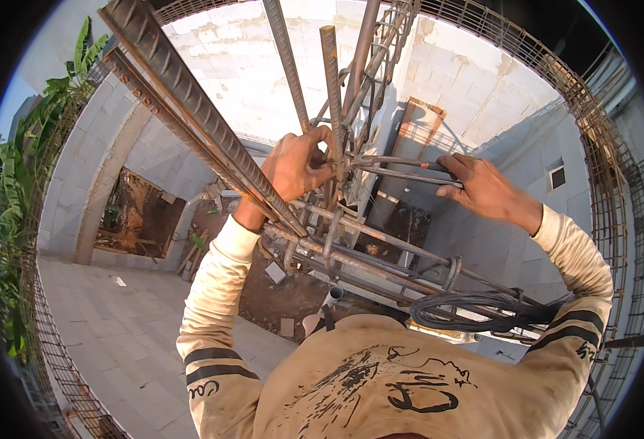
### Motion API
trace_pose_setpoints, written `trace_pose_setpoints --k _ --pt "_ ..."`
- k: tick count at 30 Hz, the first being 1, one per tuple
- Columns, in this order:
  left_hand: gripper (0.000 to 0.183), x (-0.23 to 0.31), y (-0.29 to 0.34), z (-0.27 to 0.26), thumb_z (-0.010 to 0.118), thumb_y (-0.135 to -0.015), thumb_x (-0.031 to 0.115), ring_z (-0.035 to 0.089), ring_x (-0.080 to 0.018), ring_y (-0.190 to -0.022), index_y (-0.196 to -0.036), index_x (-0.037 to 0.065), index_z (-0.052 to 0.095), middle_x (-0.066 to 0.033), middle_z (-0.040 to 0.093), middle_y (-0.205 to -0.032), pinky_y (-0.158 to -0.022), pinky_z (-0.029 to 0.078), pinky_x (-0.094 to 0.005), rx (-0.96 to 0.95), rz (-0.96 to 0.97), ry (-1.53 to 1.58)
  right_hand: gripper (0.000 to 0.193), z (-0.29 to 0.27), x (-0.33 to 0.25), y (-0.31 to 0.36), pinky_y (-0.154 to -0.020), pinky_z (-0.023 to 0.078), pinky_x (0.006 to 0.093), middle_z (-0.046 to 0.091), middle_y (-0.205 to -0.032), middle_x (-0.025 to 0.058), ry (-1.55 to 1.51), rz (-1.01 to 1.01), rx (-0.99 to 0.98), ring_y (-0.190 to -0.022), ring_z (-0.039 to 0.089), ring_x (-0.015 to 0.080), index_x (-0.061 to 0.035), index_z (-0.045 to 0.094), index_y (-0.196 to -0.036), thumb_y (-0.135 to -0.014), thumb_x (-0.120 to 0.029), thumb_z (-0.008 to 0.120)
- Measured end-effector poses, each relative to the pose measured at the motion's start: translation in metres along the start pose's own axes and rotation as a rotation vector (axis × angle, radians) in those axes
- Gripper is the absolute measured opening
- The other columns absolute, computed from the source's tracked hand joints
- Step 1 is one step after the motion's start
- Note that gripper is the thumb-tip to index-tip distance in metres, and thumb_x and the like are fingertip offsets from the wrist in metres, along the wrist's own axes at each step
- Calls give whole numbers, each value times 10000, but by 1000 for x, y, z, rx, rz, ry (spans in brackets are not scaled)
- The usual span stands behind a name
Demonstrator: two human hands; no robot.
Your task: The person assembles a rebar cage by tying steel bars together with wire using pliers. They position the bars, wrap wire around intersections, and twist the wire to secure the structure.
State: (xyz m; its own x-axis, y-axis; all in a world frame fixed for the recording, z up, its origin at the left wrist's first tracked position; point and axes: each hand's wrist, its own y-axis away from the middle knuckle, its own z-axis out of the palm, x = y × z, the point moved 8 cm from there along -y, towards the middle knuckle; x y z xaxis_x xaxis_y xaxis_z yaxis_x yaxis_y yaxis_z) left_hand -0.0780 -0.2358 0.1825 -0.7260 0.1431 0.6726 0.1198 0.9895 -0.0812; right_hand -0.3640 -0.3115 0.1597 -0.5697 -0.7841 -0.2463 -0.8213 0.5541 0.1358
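My right hand (pixel 483 184) grips the handles of long-handled pincers (pixel 402 162), whose jaws touch the upright ribbed rebar (pixel 330 88) near the middle of the view. On the other side of that bar is my left hand (pixel 296 164), its thumb and fingers curled toward the bar in a pinch. What lies between those fingertips is too small to make out. Behind my left wrist, thick rebars (pixel 197 110) rise steeply to the upper left. A coil of thin black tie wire (pixel 475 311) lies over the horizontal rebar cage (pixel 380 256) below my right hand.
Grey block walls (pixel 505 80) surround me, with rebar cages (pixel 600 146) along their tops. Far below is a dirt floor (pixel 263 293) with rubble. A rusty board (pixel 413 132) leans at a wall. At left are a window opening (pixel 139 216) and banana plants (pixel 14 190).
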Motion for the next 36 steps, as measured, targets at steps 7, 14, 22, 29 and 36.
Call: trace_pose_setpoints --k 7,14,22,29,36 --pt "502 2 -1 -2 742 -813 106 764 -335 -837 -1279 -33 616 -246 762 -945 -757 582 -411 19 -5 16 574 114 19 -69 -949 512 483 589 -1273 263 -311 -302 282 -1141 614 424 -17 481 -1440 -1036 -417 565" --pt "396 12 3 -8 733 -814 91 748 -340 -707 -1183 -24 646 -237 740 -810 -684 579 -417 87 48 -3 618 49 36 -39 -852 560 466 690 -1063 223 -218 -144 101 -937 675 408 -38 496 -1442 -1021 -483 576" --pt "385 13 3 -6 737 -808 134 729 -291 -661 -1169 9 687 -210 752 -827 -664 565 -410 27 27 -68 427 52 -5 -15 -563 566 411 664 -717 142 -1060 181 -864 -626 684 228 -53 581 -1133 -934 -390 750" --pt "322 6 2 -4 734 -823 132 761 -339 -772 -1118 12 684 -248 757 -901 -726 584 -404 37 62 -33 497 -25 -27 6 -784 565 484 627 -1052 142 47 -113 154 -971 654 325 -67 615 -1202 -752 -143 811" --pt "411 7 1 -3 760 -841 153 767 -356 -850 -1172 -67 655 -260 757 -951 -770 588 -406 0 6 -47 232 -12 -44 28 -1039 447 563 506 -1239 127 457 -401 459 -1237 489 391 -92 658 -1020 -861 -238 743"
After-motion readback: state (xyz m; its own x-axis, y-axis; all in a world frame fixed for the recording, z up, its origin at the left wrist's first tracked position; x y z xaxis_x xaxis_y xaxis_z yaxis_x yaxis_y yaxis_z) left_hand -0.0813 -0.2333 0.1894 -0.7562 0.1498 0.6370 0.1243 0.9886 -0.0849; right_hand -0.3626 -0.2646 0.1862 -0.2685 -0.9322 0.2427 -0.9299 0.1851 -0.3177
